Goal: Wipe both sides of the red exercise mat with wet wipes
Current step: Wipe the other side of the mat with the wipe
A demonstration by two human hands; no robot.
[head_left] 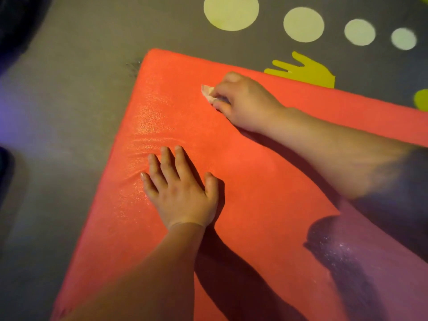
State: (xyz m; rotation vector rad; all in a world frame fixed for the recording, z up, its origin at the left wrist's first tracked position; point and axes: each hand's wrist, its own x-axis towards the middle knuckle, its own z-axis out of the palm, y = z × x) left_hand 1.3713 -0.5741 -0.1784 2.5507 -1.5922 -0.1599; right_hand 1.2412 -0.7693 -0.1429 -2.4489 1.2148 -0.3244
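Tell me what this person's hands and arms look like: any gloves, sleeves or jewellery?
The left hand and right hand are bare: no gloves, rings or watch show. Both forearms are uncovered. A dark patch near the right elbow might be a sleeve, too blurred to tell.

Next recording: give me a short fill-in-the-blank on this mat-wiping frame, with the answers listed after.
1. The right hand grips a crumpled wet ____ near the far corner of the mat.
2. The left hand rests flat on the ____ mat, fingers straight.
3. The yellow print on the grey floor beyond the mat is shaped like a ____.
Missing words: wipe; red; hand.
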